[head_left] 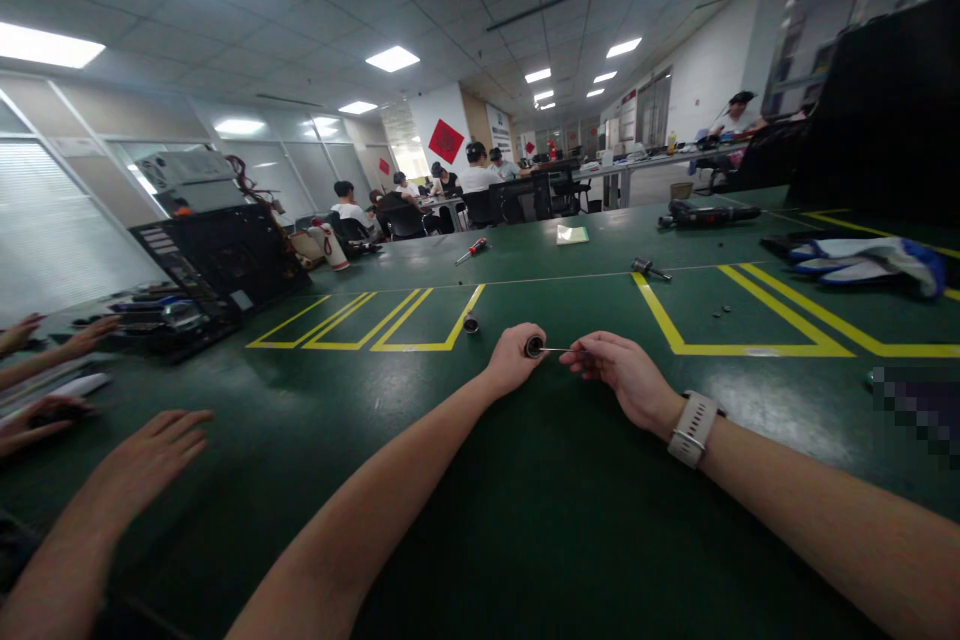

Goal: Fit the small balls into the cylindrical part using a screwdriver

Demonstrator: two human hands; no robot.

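Observation:
My left hand (516,361) is closed around a small round metal part (534,347), its dark open end facing right. Between the fingertips of my right hand (611,372) is a thin metal tool (553,350), whose tip reaches to the opening of that part. Whether the tip is inside, I cannot tell. A short metal cylinder (470,323) stands on the green table to the left of my hands. Beyond my right hand lies a metal shaft piece (651,269), with several tiny dark bits (721,310) near it.
Farther back on the table (420,400) lie a red screwdriver (471,251), a pale notepad (572,234) and a dark power tool (709,213). Gloves (870,263) lie at right. Another person's hands (142,465) rest at left, near a black computer case (225,265).

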